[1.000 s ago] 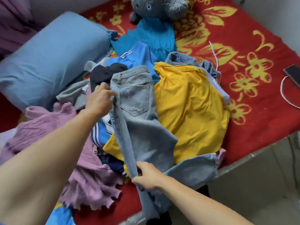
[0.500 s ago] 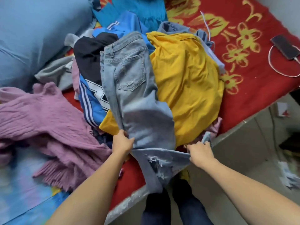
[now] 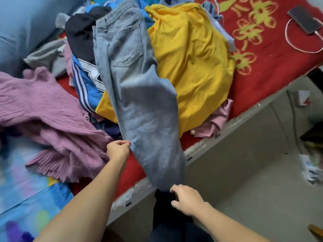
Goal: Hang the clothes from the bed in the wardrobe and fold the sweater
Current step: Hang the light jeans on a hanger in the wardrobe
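Observation:
Light blue jeans (image 3: 138,95) lie folded lengthwise over the clothes pile, waistband at the top, legs hanging over the bed's edge. My left hand (image 3: 118,151) pinches the jeans' left edge near the knee. At the hem, my right hand (image 3: 187,199) holds the lower end of the legs below the bed's edge, fingers curled. A pink knitted sweater (image 3: 49,123) is crumpled on the left. A yellow shirt (image 3: 192,55) lies right of the jeans, and a blue striped jacket (image 3: 87,84) to their left.
A blue pillow (image 3: 26,28) fills the top left. A phone (image 3: 305,19) with a white cable lies on the red flowered blanket (image 3: 272,63) at the top right. A pink garment (image 3: 215,121) sticks out under the yellow shirt. Concrete floor (image 3: 244,172) is on the right.
The jeans' legs have been laid together into one straight strip. My left hand has stayed at their left edge; my right hand has dropped to the hem. The view has shifted down.

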`<state>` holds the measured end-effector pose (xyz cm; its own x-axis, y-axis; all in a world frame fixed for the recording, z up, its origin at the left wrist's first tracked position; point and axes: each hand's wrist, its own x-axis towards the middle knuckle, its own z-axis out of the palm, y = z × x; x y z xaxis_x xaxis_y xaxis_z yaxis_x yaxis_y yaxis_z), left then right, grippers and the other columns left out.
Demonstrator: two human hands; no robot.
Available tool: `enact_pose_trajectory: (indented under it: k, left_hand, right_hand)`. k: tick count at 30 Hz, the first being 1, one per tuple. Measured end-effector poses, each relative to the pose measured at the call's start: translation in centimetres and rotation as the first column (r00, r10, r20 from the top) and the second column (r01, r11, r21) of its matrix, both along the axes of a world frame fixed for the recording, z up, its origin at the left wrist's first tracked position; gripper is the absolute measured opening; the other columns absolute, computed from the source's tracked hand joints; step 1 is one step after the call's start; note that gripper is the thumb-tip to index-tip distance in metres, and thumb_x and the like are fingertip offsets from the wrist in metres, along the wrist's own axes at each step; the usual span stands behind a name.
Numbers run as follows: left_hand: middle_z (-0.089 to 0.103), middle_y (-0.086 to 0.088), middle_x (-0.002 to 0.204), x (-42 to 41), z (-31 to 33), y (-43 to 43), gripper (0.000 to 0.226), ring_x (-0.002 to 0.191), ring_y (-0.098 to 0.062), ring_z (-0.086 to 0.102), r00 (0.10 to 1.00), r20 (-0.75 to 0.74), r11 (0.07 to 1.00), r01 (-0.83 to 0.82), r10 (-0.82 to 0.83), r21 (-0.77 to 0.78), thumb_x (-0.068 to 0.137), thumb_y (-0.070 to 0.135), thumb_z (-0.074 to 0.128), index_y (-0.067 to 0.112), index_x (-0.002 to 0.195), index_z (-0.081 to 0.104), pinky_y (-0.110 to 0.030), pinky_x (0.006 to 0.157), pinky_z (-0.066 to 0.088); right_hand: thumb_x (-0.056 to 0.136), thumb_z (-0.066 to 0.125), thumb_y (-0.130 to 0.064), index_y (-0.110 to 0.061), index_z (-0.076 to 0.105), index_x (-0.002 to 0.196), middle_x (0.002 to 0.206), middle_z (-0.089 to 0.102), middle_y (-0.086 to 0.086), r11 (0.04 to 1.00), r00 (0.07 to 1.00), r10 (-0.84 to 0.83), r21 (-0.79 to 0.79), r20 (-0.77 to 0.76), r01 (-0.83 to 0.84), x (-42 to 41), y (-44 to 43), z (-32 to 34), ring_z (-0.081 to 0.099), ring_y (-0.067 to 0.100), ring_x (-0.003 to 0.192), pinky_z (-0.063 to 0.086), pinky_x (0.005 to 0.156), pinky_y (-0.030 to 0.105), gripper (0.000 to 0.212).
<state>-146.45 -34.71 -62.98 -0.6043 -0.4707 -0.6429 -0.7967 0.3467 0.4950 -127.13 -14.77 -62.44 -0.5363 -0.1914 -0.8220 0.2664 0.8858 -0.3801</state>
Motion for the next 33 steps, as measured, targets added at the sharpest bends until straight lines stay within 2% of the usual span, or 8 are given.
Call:
enact_pose_trajectory:
  k: [5, 12, 17, 21, 24, 28, 31, 33]
  left_hand:
    - [0.07, -0.01, 0.075, -0.5, 1.3, -0.9, 0.011, 0.066, -0.021, 0.062, 0.997, -0.041, 0.998, 0.068, -0.068, -0.001, 0.071, 0.004, 0.066, 0.012, 0.076, 0.071, -0.029, 0.059, 0.051]
    - [0.066, -0.011, 0.105, -9.9, 4.7, 0.9, 0.045, 0.082, -0.014, 0.062, 0.954, -0.297, 0.96, 0.036, 0.05, 0.277, 0.081, 0.019, 0.075, 0.003, 0.119, 0.057, -0.024, 0.071, 0.05]
    - [0.07, -0.006, 0.104, -15.3, 5.0, 1.4, 0.049, 0.091, -0.02, 0.068, 0.971, -0.22, 0.926, -0.006, 0.096, 0.378, 0.077, 0.036, 0.077, 0.01, 0.116, 0.062, -0.033, 0.078, 0.056]
    - [0.073, -0.007, 0.088, -17.1, 5.1, 1.4, 0.031, 0.078, -0.02, 0.07, 0.969, -0.163, 0.873, -0.086, 0.185, 0.48, 0.082, 0.034, 0.074, 0.009, 0.099, 0.069, -0.028, 0.062, 0.056]
    - [0.073, -0.011, 0.091, -16.9, 5.4, -0.2, 0.032, 0.087, -0.027, 0.069, 0.971, -0.215, 0.942, -0.026, 0.104, 0.334, 0.086, 0.035, 0.069, 0.005, 0.097, 0.07, -0.039, 0.079, 0.057]
    - [0.057, 0.0, 0.061, -16.6, 6.2, -0.7, 0.033, 0.067, -0.018, 0.054, 0.951, -0.187, 0.953, 0.274, -0.248, 0.13, 0.086, 0.033, 0.069, 0.012, 0.063, 0.06, -0.032, 0.061, 0.04]
    - [0.053, 0.0, 0.063, -18.2, 7.0, 0.6, 0.026, 0.069, -0.023, 0.052, 0.929, -0.169, 0.944, 0.327, -0.329, -0.038, 0.076, 0.027, 0.074, 0.016, 0.064, 0.053, -0.032, 0.059, 0.037]
    - [0.059, -0.007, 0.092, -20.2, 7.5, 0.9, 0.034, 0.086, -0.028, 0.056, 0.94, -0.265, 0.976, 0.195, -0.213, -0.095, 0.072, 0.031, 0.075, 0.014, 0.096, 0.058, -0.037, 0.076, 0.047]
  right_hand:
    - [0.086, 0.058, -0.043, -0.029, 0.056, 0.117, 0.115, 0.064, -0.003, 0.941, 0.9, -0.322, 0.01, -0.295, 0.34, -6.9, 3.9, 1.9, 0.061, 0.022, 0.105, 0.049, 0.084, 0.034, 0.033]
    - [0.08, 0.071, -0.04, -0.02, 0.064, 0.111, 0.102, 0.069, -0.003, 0.644, 0.461, -0.744, -0.337, -0.484, 0.686, -25.4, 6.4, 8.2, 0.063, 0.016, 0.098, 0.049, 0.088, 0.033, 0.038]
    - [0.081, 0.074, -0.042, -0.011, 0.059, 0.124, 0.113, 0.066, 0.005, 0.535, 0.419, -0.844, -0.465, -0.335, 0.705, -36.0, 3.7, 8.7, 0.062, 0.021, 0.105, 0.049, 0.097, 0.038, 0.056]
    - [0.08, 0.073, -0.049, -0.003, 0.056, 0.129, 0.127, 0.062, 0.008, 0.49, 0.465, -0.87, -0.4, -0.166, 0.774, -40.9, 1.7, 7.6, 0.06, 0.026, 0.114, 0.049, 0.096, 0.035, 0.069]
    - [0.079, 0.078, -0.032, -0.009, 0.068, 0.111, 0.105, 0.072, 0.003, 0.494, 0.503, -0.856, -0.477, -0.119, 0.727, -40.5, 1.0, 7.2, 0.068, 0.02, 0.099, 0.055, 0.076, 0.028, 0.041]
    - [0.082, 0.075, -0.027, -0.011, 0.071, 0.096, 0.096, 0.074, 0.006, 0.716, 0.508, -0.686, -0.358, -0.521, 0.6, -38.9, 3.8, 6.9, 0.066, 0.017, 0.089, 0.048, 0.073, 0.029, 0.021]
    - [0.08, 0.077, -0.021, -0.013, 0.07, 0.099, 0.105, 0.072, 0.012, 0.692, 0.602, -0.715, -0.236, -0.355, 0.682, -39.5, 6.9, 6.2, 0.065, 0.026, 0.093, 0.053, 0.083, 0.038, 0.022]
    - [0.075, 0.082, -0.023, -0.011, 0.066, 0.109, 0.106, 0.07, 0.012, 0.633, 0.593, -0.773, -0.334, -0.225, 0.698, -41.6, 7.6, 6.8, 0.064, 0.02, 0.084, 0.055, 0.073, 0.031, 0.04]
